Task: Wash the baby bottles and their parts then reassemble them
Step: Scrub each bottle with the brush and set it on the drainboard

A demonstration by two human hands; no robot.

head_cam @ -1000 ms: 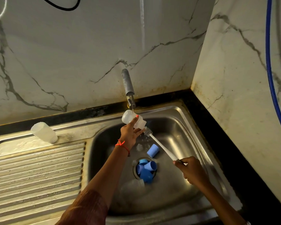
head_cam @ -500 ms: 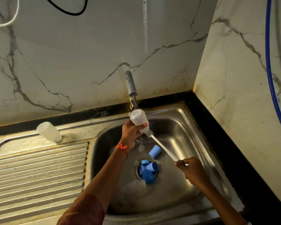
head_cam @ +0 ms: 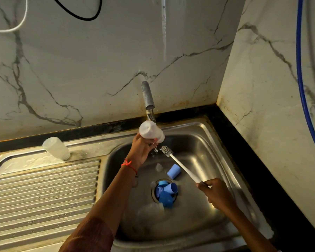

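While the left hand [head_cam: 142, 150] grips the bottle [head_cam: 150, 131] tilted just beneath the tap [head_cam: 148, 95], the right hand [head_cam: 216, 193], wrapped round the brush [head_cam: 183, 167] below the tap, should feed bristles squarely into the mouth, twisting.

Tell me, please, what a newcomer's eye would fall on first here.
The left hand holds a clear bottle tilted under the tap. The right hand grips a white bottle brush, its bristles just below the bottle's mouth. Over the drain lie piled blue parts.
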